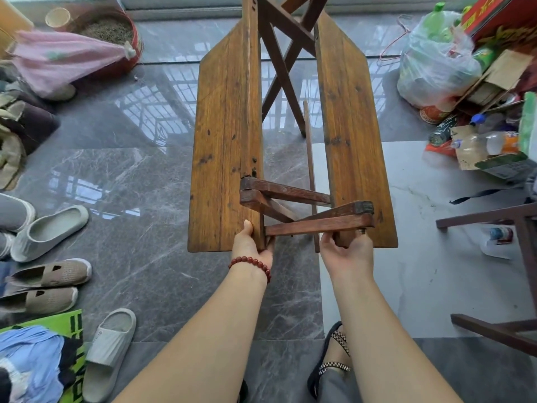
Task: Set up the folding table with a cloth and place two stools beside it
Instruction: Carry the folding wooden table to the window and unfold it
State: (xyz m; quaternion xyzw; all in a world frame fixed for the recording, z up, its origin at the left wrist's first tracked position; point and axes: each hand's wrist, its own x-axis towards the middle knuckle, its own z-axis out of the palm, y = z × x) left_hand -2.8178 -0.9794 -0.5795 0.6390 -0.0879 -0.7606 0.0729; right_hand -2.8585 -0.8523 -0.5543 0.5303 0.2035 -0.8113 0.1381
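On the tiled floor [130, 175], found the folding table [226, 135] part-opened, plank leaves hanging either side of crossed legs. Noted left hand [251, 245] curled round the left leaf's near edge, right hand [345, 251] with fingers [329, 239] closed on the leg brace's end. Judged solid wood — stiff, heavy, pinching at pivots; best held by leaf edges. Logged slippers [48, 228] left, plastic bag [436, 62] and dark wooden frame [499, 216] right — crowding the spread.

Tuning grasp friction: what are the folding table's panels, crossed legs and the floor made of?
Panels: wood, worn amber finish; grain, knots and dark stains show. Crossed legs: wood, darker red-brown stain, chipped ends. Floor: probably polished grey stone or tile; veining, window reflections, joint lines.
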